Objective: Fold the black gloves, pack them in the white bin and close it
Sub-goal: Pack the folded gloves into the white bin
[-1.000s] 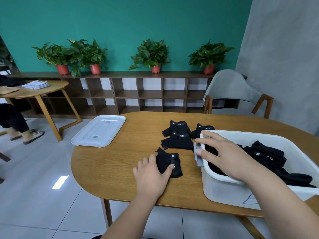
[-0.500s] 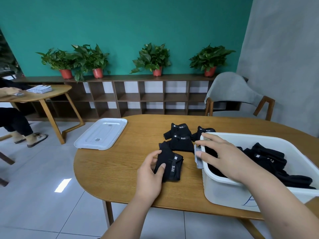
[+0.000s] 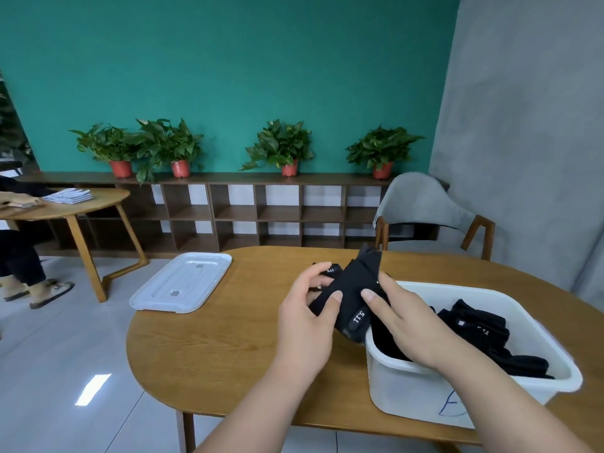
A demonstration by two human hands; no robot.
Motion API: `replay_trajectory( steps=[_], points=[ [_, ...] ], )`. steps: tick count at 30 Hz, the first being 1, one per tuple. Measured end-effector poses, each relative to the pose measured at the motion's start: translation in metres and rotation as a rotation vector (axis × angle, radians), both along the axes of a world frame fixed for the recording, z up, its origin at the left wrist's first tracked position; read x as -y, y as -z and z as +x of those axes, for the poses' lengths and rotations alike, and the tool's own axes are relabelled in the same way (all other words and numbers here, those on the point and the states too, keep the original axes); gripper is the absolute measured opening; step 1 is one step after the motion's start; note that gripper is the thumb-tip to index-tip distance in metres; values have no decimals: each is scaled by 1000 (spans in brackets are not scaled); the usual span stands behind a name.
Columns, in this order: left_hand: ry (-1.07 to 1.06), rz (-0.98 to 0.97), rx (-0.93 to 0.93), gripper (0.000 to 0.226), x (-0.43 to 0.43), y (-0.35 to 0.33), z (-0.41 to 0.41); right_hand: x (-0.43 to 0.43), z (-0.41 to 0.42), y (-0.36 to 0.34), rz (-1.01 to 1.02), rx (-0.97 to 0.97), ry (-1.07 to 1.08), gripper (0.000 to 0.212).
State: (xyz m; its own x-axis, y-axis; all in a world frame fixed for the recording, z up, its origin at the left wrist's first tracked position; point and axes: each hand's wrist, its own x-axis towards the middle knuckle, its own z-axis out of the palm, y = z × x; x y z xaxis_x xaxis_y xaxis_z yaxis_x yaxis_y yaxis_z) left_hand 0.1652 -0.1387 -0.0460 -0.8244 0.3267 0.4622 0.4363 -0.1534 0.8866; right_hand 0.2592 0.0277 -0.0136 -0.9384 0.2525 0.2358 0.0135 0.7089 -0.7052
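Note:
A black glove [image 3: 351,295] with a white label is lifted above the wooden table [image 3: 228,341], just left of the white bin [image 3: 457,400]. My left hand [image 3: 307,315] grips its left side, thumb on top. My right hand [image 3: 402,318] pinches its right side, thumb on the fabric, wrist over the bin's near-left corner. Several folded black gloves [image 3: 480,331] lie inside the bin. A bit of another black glove [image 3: 330,271] shows on the table behind my left fingers. The bin's white lid [image 3: 183,282] lies flat at the table's far left edge.
A grey chair [image 3: 425,210] stands behind the table at the right. A second wooden table [image 3: 65,207] with white cloths and a seated person's legs [image 3: 23,263] are at the left. Shelves with potted plants [image 3: 281,148] line the green wall.
My left hand lifted the glove off the table. My right hand left the bin's rim and took hold of the glove's other side. The camera tilted upward.

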Motion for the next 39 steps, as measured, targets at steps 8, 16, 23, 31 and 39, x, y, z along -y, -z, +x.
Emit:
replay_trajectory(
  steps=[8,16,23,31,39],
  points=[
    [149,41,88,39,-20,-26,15,3,5,-27,-104,-292,102,41],
    [257,128,344,29,-43,-41,33,-6,22,-37,-344,-303,92,34],
    [257,-16,364,33,-64,-40,27,-48,42,-44,-539,-344,237,27],
    [176,-415,-57,25,-57,-11,9,-121,72,-27,-333,-106,386,18],
    [132,-668,-234,25,-63,0,14,-110,55,4,-242,148,324,10]
  ],
)
